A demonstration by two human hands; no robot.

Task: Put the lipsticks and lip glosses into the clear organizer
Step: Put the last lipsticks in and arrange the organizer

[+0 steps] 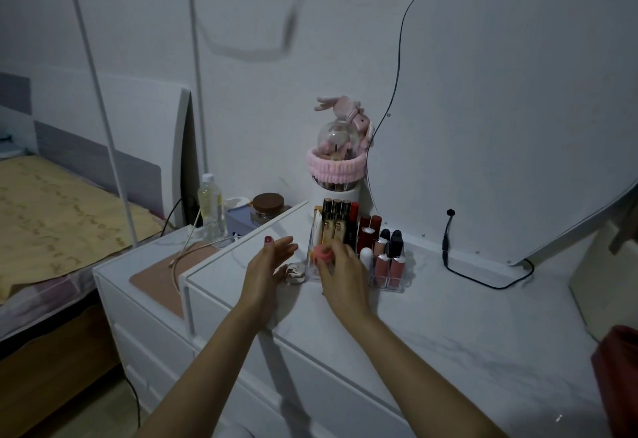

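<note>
Right hand [340,270] pinching round coral-pink item [324,254] at front of clear organizer [386,282] on counter [466,316]. Left hand [267,259] fingers straight, spread, holding nothing. Lipsticks [336,221] upright in organizer, long axes vertical, caps up.

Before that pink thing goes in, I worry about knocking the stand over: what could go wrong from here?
1. The right hand holds a round pink item close against the clear organizer; a push could tip the upright tubes.
2. The left hand hovers open just above a small item on the dresser top and could brush it aside.
</note>
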